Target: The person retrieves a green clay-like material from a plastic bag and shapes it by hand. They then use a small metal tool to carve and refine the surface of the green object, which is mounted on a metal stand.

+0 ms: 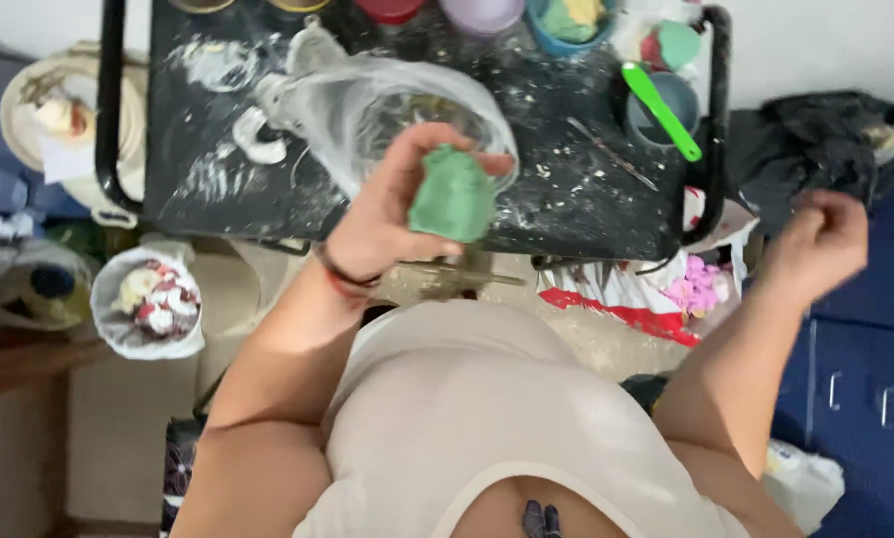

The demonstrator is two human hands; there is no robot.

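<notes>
left hand [392, 204] is wrapped around a green lump of clay [453, 195], held up over the near edge of the messy black table [567, 199]. right hand [824, 242] is balled up empty off to the side, kinda blurry. clear plastic bag [367, 105] behind the lump hides whatever's inside.

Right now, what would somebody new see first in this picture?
First, the green lump held up in the left hand, mid-picture, in front of a clear bag. Behind it stands a black table smeared with white powder, with a bright green stick in a cup at its right. The right hand is a closed fist, off to the right.
</notes>
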